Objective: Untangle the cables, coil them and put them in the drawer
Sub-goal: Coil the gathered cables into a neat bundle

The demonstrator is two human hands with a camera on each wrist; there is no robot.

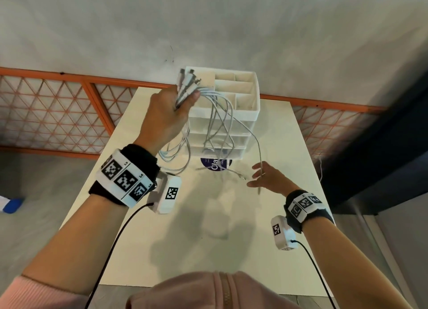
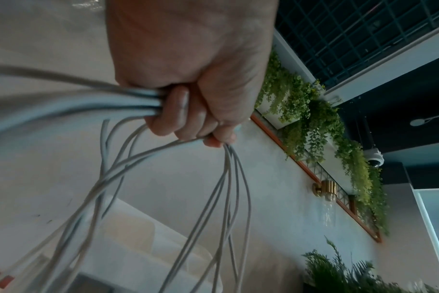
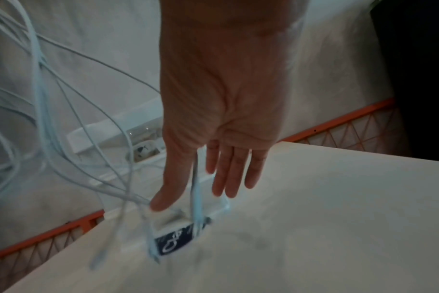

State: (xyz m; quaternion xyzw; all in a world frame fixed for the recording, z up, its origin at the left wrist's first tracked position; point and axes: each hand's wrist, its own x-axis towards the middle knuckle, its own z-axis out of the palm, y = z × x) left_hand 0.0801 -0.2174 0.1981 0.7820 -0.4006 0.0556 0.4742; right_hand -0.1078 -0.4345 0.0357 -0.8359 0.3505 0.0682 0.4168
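- Left hand (image 1: 165,114) is raised above the far left part of the worktop (image 1: 185,239), its fingers (image 2: 186,119) curled tight round a bundle of pale cables (image 1: 217,123).
- Connector ends (image 1: 187,79) stick up out of that fist, in front of the top of the white drawer unit (image 1: 245,114).
- From the fist the cables hang in long loose loops, crossing one another before the unit's stacked drawer fronts and down toward the worktop.
- Right hand (image 1: 268,177) is held lower, near the right of the drawer unit, with fingers (image 3: 232,174) straight and spread apart.
- One cable strand (image 3: 196,190) passes between the thumb and the other fingers; whether they pinch it cannot be told.
- Drawer unit stands at the far end of the worktop, open compartments on top; a dark round sticker (image 1: 215,163) lies at its foot.
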